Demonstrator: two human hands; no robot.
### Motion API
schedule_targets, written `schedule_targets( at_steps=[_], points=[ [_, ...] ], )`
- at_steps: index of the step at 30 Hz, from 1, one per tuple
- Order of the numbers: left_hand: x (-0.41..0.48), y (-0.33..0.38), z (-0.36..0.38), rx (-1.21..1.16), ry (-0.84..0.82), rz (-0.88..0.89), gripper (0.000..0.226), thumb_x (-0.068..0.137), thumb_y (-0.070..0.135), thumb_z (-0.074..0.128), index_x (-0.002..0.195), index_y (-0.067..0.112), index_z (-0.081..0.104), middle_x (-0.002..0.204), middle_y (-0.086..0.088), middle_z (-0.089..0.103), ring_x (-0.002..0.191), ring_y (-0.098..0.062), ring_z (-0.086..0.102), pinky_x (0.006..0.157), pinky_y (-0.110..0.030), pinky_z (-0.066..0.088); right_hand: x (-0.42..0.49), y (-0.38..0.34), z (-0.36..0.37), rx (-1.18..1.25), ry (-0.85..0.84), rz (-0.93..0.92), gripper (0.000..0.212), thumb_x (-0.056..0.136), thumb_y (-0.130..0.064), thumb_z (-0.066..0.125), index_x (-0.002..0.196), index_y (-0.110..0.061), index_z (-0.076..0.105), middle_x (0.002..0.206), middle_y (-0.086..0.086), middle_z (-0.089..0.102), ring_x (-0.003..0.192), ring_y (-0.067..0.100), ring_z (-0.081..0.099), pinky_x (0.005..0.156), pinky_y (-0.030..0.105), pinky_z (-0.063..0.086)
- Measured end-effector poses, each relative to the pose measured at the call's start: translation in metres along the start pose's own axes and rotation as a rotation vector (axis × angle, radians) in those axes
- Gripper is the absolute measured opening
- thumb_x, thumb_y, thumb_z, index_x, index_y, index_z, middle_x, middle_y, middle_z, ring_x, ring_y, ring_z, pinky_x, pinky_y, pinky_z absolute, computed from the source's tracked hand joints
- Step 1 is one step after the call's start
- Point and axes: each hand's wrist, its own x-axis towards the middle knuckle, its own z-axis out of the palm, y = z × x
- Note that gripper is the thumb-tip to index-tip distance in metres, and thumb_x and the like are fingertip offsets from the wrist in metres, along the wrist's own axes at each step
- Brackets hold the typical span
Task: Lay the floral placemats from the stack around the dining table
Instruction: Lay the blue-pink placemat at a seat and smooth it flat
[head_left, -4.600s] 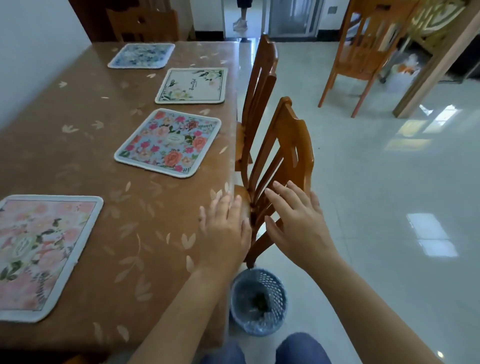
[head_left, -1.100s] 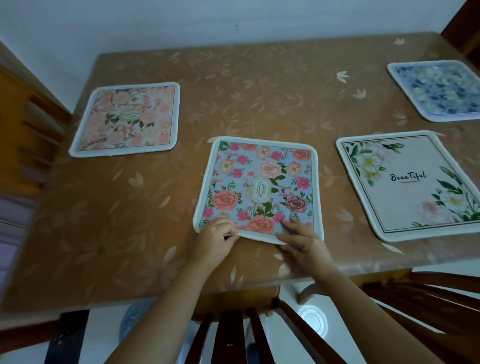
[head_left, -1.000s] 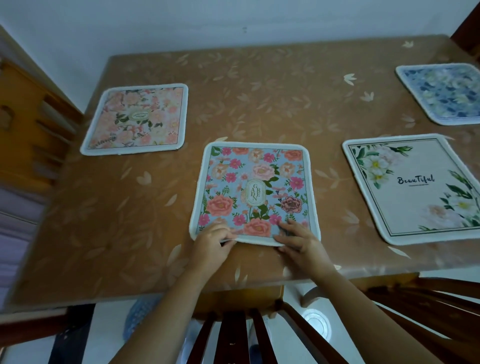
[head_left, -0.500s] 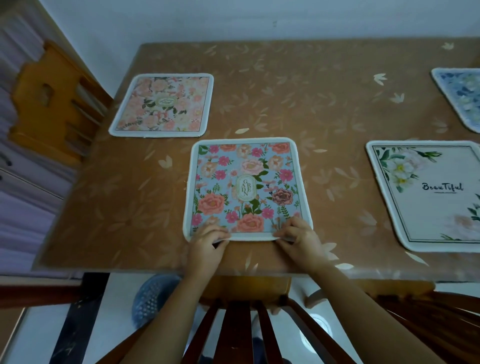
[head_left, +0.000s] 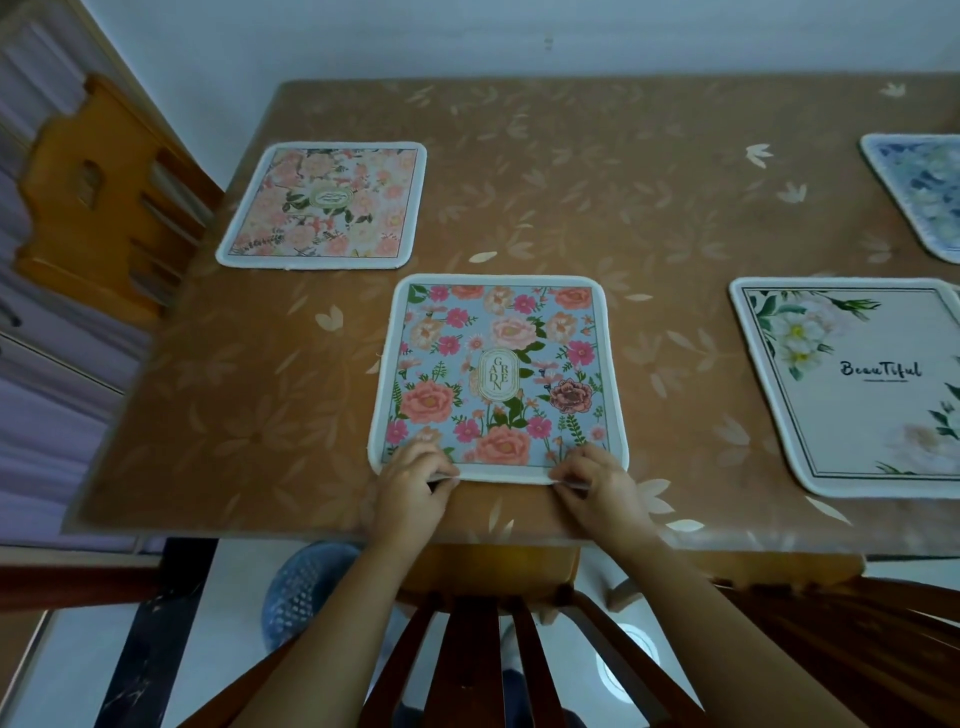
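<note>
A blue floral placemat (head_left: 497, 374) marked "GARDEN" lies flat near the front edge of the brown dining table (head_left: 597, 208). My left hand (head_left: 413, 480) pinches its near left corner and my right hand (head_left: 597, 480) pinches its near right corner. A pink floral placemat (head_left: 324, 205) lies at the far left. A white placemat (head_left: 857, 384) reading "Beautiful" lies to the right. A blue-and-white placemat (head_left: 924, 192) shows partly at the far right edge. No stack is in view.
A dark wooden chair back (head_left: 483, 660) stands between me and the table. A lighter wooden chair (head_left: 104, 202) sits at the table's left end. A blue mesh bin (head_left: 301, 592) stands on the floor under the table edge. A white wall runs behind the table.
The blue floral placemat has been turned from skewed to square with the table's front edge. My hands slid outward to its near corners. The view shifted left.
</note>
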Motion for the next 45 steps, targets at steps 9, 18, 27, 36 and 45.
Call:
schedule_targets(
  at_steps=[9,18,27,36,45],
  points=[
    [-0.003,0.002,-0.001,0.045,-0.044,-0.025,0.013,0.067,-0.003,0.075,0.069,0.005,0.065,0.088,-0.01,0.066,0.107,-0.03,0.055,0.088,-0.032,0.036,-0.012,0.006,-0.009,-0.075,0.054,-0.068,0.013,0.067,0.006,0.074,0.075,0.001,0.066,0.08,0.018,0.061,0.076,0.034,0.059,0.063,0.046,0.054],
    [-0.006,0.004,-0.003,0.043,-0.104,-0.04,0.01,0.072,-0.003,0.071,0.073,0.003,0.064,0.092,-0.011,0.065,0.112,-0.033,0.052,0.092,-0.04,0.038,-0.007,-0.002,-0.009,-0.118,0.037,-0.028,0.013,0.063,0.007,0.073,0.07,0.002,0.064,0.076,0.018,0.063,0.074,0.035,0.058,0.065,0.036,0.047],
    [-0.01,0.004,-0.007,0.084,-0.155,-0.024,0.006,0.075,0.0,0.069,0.08,0.002,0.065,0.096,-0.015,0.062,0.115,-0.036,0.049,0.091,-0.047,0.039,-0.01,0.0,-0.007,-0.11,0.036,-0.004,0.012,0.066,0.004,0.072,0.072,-0.001,0.062,0.08,0.016,0.062,0.077,0.032,0.056,0.067,0.035,0.046],
    [-0.007,0.004,-0.009,0.093,-0.162,0.009,0.006,0.075,0.0,0.069,0.074,0.003,0.064,0.087,-0.011,0.063,0.113,-0.033,0.051,0.088,-0.045,0.041,-0.014,-0.001,-0.004,-0.119,0.043,0.012,0.011,0.07,0.002,0.069,0.077,-0.002,0.062,0.086,0.015,0.061,0.084,0.029,0.054,0.071,0.037,0.046],
    [-0.009,0.002,-0.007,0.086,-0.146,0.018,0.009,0.075,-0.001,0.069,0.073,0.006,0.063,0.092,-0.01,0.064,0.119,-0.032,0.048,0.092,-0.045,0.038,-0.017,0.002,-0.001,-0.115,0.032,0.014,0.013,0.066,0.004,0.07,0.073,-0.002,0.06,0.081,0.015,0.06,0.079,0.03,0.054,0.066,0.036,0.045]
  ],
)
